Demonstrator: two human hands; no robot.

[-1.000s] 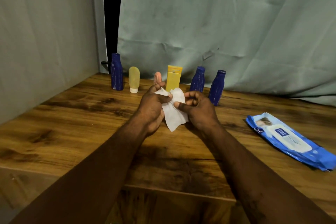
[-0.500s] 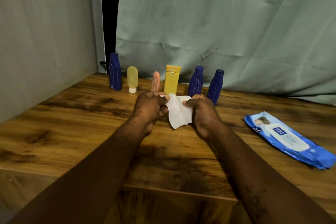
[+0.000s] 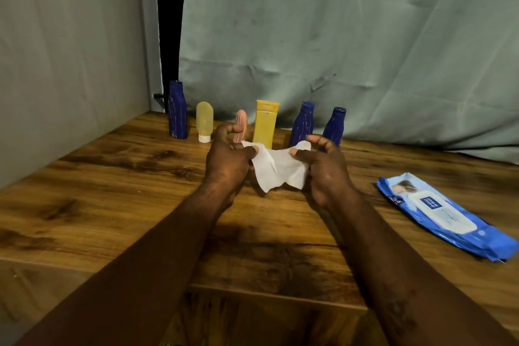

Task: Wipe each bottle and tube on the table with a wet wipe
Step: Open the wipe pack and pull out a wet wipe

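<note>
A white wet wipe (image 3: 278,167) hangs spread between both hands above the table's middle. My left hand (image 3: 227,161) pinches its left edge and my right hand (image 3: 323,163) pinches its right edge. Behind them a row stands along the back edge: a tall blue bottle (image 3: 177,109), a pale yellow tube (image 3: 204,125) on its white cap, a pink tube (image 3: 241,125) partly behind my left thumb, a yellow tube (image 3: 265,123), and two more blue bottles (image 3: 303,123) (image 3: 334,126).
A blue pack of wet wipes (image 3: 441,213) lies flat at the right on the wooden table (image 3: 112,191). A grey-green curtain hangs close behind the row, and a wall closes off the left side.
My hands have drawn apart, opening the folded wipe out wider between them. The bottles, tubes and pack have stayed where they were.
</note>
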